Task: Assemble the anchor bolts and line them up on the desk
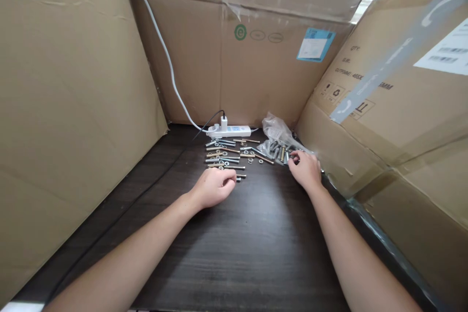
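Several long bolts lie in rows on the dark wooden table, with small washers and nuts among them. My left hand rests on the table just in front of the rows, fingers curled in, touching the nearest bolt. My right hand reaches into a loose heap of bolts beside a crumpled clear plastic bag; its fingertips pinch at a bolt in the heap.
Tall cardboard boxes wall in the table on the left, back and right. A white power strip with a plugged charger lies at the back; its white cable runs up left, and a black cable crosses the table.
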`<state>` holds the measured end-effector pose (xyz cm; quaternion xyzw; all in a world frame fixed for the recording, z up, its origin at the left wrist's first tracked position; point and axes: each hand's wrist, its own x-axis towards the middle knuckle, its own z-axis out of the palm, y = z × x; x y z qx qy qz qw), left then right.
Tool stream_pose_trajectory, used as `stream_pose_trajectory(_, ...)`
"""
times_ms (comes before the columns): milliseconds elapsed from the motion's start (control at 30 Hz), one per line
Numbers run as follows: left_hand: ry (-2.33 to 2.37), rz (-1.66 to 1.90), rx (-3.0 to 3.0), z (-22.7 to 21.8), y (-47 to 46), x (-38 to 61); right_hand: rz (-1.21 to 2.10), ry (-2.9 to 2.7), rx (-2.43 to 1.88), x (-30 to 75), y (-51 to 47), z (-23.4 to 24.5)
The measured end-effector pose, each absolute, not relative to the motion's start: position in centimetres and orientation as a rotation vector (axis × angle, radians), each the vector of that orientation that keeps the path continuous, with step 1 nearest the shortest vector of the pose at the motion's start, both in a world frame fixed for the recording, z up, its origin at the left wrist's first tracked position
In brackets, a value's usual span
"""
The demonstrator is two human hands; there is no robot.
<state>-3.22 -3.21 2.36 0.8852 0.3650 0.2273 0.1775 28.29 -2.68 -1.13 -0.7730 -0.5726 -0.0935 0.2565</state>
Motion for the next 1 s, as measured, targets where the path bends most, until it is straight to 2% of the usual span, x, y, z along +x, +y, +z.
stream_pose_trajectory(300,0.981,0.654,2.5,2.6,-3.6,-3.1,-0.432,-1.361,-2.184,29.9,-3.9,0.4)
stream_pose_trajectory(667,1.011,0.672,2.459,2.8,-3.6,-3.3,-0.043,-1.365,-2.278,31.2,-3.6,-0.5)
stream_pose_trajectory(1000,1.006,0.657,2.442,2.8,-3.4,-3.2,-0.057,-1.397,-2.268,31.1,-3.4,-1.2)
